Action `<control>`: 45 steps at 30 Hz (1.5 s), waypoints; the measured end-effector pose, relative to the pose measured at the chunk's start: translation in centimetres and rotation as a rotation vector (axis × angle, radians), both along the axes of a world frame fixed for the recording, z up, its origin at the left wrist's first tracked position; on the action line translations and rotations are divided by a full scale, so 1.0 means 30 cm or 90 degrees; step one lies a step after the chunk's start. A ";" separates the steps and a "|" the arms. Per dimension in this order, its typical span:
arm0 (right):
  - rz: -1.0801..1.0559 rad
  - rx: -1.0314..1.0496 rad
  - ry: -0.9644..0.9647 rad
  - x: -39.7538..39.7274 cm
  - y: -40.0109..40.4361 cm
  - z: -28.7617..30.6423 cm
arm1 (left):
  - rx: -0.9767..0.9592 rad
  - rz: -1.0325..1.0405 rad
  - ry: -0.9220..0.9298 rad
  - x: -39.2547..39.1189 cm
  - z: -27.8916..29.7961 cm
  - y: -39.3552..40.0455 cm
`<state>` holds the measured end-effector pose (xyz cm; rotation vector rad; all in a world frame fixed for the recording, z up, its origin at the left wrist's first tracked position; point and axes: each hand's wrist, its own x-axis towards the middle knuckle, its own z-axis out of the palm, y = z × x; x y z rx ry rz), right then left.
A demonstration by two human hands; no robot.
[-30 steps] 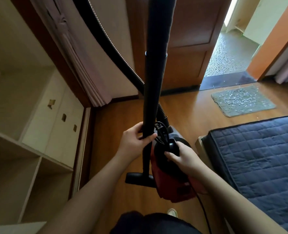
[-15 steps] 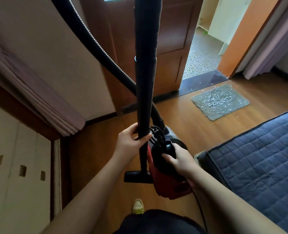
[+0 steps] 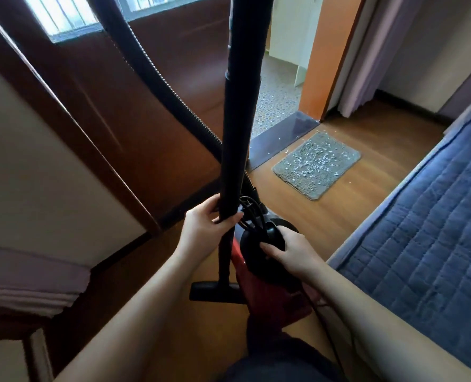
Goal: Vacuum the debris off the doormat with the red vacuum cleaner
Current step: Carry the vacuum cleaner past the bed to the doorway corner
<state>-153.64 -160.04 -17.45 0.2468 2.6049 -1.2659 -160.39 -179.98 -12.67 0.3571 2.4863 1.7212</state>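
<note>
The red vacuum cleaner (image 3: pixel 270 296) hangs low in front of me above the wooden floor. My right hand (image 3: pixel 289 252) grips its black top handle. My left hand (image 3: pixel 205 227) is curled round the black wand (image 3: pixel 242 106), which stands upright with its floor nozzle (image 3: pixel 215 291) just beside the red body. A ribbed black hose (image 3: pixel 157 75) arcs up and left from the body. The grey doormat (image 3: pixel 318 165), strewn with white debris, lies on the floor by the open doorway, ahead and to the right.
A dark wooden door (image 3: pixel 151 119) stands open on the left of the doorway. A mattress with a blue quilted cover (image 3: pixel 435 230) fills the right side. Curtains hang at the far right (image 3: pixel 366 51) and lower left (image 3: pixel 27 288). A black cord trails under my right arm.
The view has swung right and moved toward the doorway; the doormat now appears nearer and larger. Both hands keep the same hold on the wand and the vacuum's handle.
</note>
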 end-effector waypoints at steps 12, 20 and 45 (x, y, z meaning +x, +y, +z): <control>-0.135 0.004 0.039 -0.520 0.395 0.051 | -0.009 -0.097 0.020 -0.636 0.046 0.450; -0.237 0.019 0.016 -0.842 0.622 -0.006 | -0.019 -0.203 0.027 -1.070 -0.030 0.735; -0.618 0.010 0.017 -1.220 1.663 -0.043 | -0.063 -0.509 -0.008 -1.681 -0.036 2.032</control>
